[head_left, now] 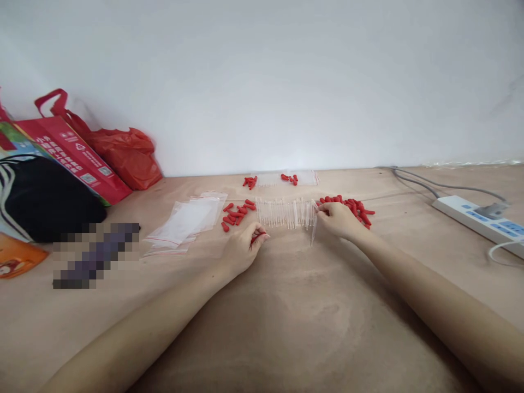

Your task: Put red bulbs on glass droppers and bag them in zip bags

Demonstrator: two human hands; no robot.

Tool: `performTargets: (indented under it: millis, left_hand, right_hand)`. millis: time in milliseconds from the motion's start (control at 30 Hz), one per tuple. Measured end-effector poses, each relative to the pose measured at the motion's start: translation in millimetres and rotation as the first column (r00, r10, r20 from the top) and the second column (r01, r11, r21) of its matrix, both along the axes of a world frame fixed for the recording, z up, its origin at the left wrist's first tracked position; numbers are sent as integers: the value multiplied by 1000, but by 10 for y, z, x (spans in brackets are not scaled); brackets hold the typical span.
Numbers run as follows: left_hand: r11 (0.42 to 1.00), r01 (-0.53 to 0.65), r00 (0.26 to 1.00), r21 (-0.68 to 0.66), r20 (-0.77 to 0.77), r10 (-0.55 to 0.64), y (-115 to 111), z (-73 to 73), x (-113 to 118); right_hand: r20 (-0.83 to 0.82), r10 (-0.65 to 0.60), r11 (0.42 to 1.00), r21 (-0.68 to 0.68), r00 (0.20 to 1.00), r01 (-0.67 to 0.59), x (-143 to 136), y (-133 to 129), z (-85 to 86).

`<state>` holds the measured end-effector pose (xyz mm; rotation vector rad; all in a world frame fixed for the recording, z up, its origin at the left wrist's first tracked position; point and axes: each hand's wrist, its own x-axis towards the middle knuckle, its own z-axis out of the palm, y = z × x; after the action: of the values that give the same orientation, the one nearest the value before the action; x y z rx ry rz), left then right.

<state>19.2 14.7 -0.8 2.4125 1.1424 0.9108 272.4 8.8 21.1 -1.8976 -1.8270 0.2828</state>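
My left hand (246,246) is closed on a red rubber bulb (257,238), left of centre. Between the hands, a row of thin clear tubes (282,213) lies side by side on the table. At the row's right end my right hand (334,218) pinches one clear tube (313,232), which points down toward the table. A small pile of red bulbs (234,214) lies just beyond my left hand. More red bulbs (356,207) are heaped behind my right hand, which partly hides them.
Clear zip bags (188,221) lie at the left on the wooden table (254,327). Farther back are bags with red bulbs (289,178). Red shopping bags (123,155) and a black bag (49,196) stand left; a white power strip (475,218) with cables lies right.
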Motion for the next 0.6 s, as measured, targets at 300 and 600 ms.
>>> performTargets:
  millis: [300, 600]
  left_hand:
    - [1000, -26, 999, 6, 23, 25, -17, -49, -4]
    - [998, -16, 999, 61, 49, 13, -6, -43, 6]
  right_hand:
    - [129, 454, 831, 297, 882, -471, -332, -287, -234]
    - [-146, 528, 848, 152, 837, -508, -269, -307, -217]
